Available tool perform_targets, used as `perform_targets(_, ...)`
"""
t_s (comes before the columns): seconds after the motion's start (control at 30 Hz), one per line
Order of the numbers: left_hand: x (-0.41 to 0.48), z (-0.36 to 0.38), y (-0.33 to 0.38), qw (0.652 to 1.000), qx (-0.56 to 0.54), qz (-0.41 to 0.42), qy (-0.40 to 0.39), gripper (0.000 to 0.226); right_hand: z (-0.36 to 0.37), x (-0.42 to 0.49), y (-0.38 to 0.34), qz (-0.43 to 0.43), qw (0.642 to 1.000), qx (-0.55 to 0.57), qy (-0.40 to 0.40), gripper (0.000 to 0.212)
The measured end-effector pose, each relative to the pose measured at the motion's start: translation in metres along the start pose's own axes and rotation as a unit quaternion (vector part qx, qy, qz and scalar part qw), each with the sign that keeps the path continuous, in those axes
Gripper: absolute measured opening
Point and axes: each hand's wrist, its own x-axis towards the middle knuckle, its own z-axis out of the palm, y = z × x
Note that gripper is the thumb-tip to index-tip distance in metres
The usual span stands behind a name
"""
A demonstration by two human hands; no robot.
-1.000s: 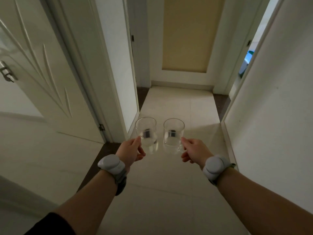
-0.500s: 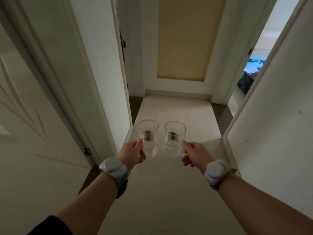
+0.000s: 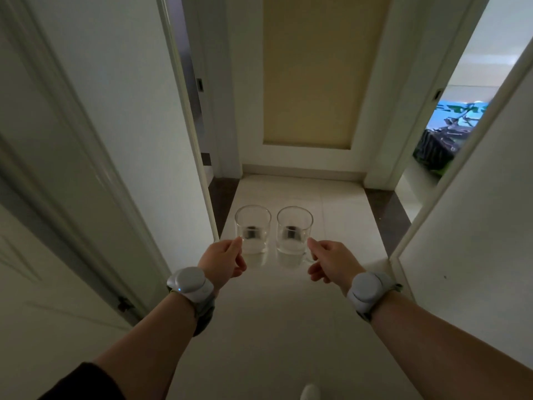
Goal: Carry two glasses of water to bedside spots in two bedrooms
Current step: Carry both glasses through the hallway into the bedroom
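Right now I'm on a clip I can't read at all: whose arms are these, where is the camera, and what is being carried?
There is no machine here. A person wears one wide camera on the head, looking forward and down, so the two bare arms are their own. The left hand holds the left glass and the right hand holds the right glass; both stand upright, side by side, part full of water. The grey pucks are wristbands, one on each wrist. Nothing rests on a surface: the glasses hang over the pale floor of a narrow hallway. An open doorway on the right shows what looks like blue bedding.
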Motion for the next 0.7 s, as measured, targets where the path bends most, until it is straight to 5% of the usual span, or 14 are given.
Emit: perform_targets(0.7,0.260,0.048,0.089,0.997,-0.066,-0.028,0.043,0.034,-0.052,0.286,-0.079,-0.018,0.998,-0.020,-0.055,0.038)
